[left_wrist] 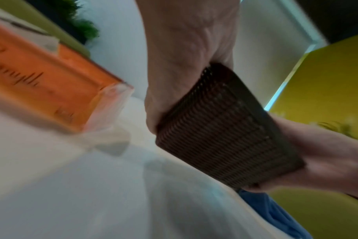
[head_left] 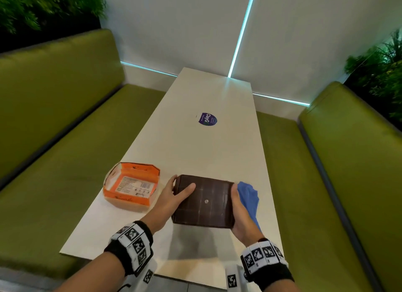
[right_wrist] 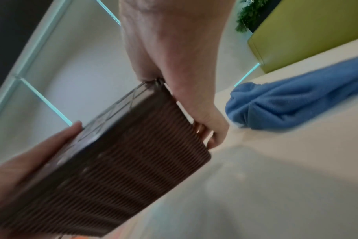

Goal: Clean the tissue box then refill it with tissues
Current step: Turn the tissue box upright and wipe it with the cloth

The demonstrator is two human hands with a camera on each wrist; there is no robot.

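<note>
Wrist bands with printed markers sitting nearest camera. Left hand [head_left: 174,196] gripping left side of brown tissue box [head_left: 204,201], thumb lying across upturned flat face. Right hand [head_left: 236,206] curling round right side. Box being held just above white table [head_left: 195,139], seemingly upside down; motion blur obscuring detail. Advice: keeping both grips firm on ribbed walls while turning, then freeing right hand for blue cloth [head_left: 249,197] just beside. Orange tissue pack [head_left: 131,186] lying left. Green benches [head_left: 54,121] flanking table; plants behind.
</note>
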